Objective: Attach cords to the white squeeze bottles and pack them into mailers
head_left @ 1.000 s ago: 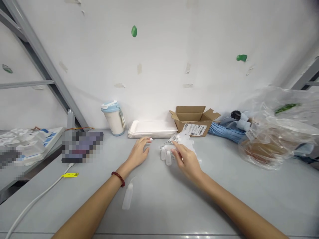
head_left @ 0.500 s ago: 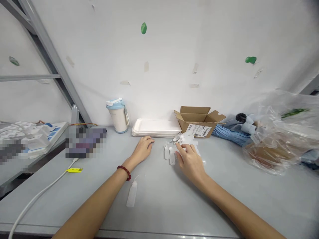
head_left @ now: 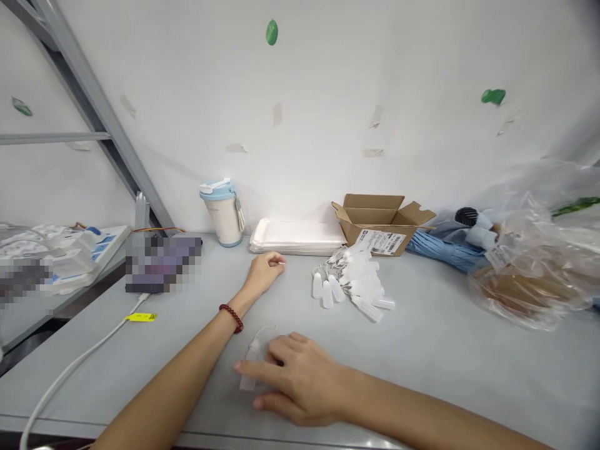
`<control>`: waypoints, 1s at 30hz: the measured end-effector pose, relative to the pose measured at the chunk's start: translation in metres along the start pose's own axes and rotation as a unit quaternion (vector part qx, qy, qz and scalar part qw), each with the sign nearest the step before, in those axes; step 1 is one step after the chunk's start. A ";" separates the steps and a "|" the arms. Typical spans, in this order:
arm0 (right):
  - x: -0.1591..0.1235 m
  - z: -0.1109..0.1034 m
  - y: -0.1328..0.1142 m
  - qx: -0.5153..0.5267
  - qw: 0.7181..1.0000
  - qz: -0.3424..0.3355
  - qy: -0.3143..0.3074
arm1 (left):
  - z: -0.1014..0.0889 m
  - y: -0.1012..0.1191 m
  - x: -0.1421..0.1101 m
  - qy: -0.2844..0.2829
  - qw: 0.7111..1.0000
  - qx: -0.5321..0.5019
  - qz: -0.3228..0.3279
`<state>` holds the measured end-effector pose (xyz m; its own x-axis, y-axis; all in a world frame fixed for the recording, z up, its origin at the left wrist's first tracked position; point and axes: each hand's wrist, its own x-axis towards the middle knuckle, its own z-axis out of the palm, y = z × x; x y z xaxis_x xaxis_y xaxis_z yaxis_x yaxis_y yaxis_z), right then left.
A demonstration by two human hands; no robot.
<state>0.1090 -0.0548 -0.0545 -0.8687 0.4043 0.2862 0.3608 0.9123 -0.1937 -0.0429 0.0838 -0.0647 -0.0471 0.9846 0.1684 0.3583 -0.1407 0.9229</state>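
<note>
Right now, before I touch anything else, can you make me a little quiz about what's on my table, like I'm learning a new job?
1. Which hand is nearest to the white squeeze bottle?
2. True or false: the flaps of the cardboard box are closed.
3. What is on the wrist of the left hand?
A. A watch
B. A red bead bracelet
C. A blue ribbon

Key:
1. The right hand
2. False, the flaps stand open
3. B
</note>
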 end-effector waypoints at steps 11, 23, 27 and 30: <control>-0.015 -0.006 0.037 -0.095 0.983 0.088 0.133 | -0.013 0.027 -0.013 0.014 0.963 -0.210 -0.166; -0.013 -0.008 0.057 0.068 0.960 0.167 0.215 | 0.005 0.046 -0.042 -0.213 0.885 -0.373 -0.183; -0.012 -0.010 0.057 0.113 0.952 0.190 0.211 | 0.006 0.047 -0.045 -0.184 0.882 -0.397 -0.176; -0.012 -0.011 0.058 0.132 0.950 0.200 0.202 | 0.005 0.051 -0.045 -0.167 0.889 -0.394 -0.164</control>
<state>0.1440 -0.0062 -0.0593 -0.4602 0.7554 0.4664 0.4907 0.6542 -0.5755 -0.0177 0.0330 -0.0275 0.2981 0.9436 -0.1441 -0.3951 0.2594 0.8813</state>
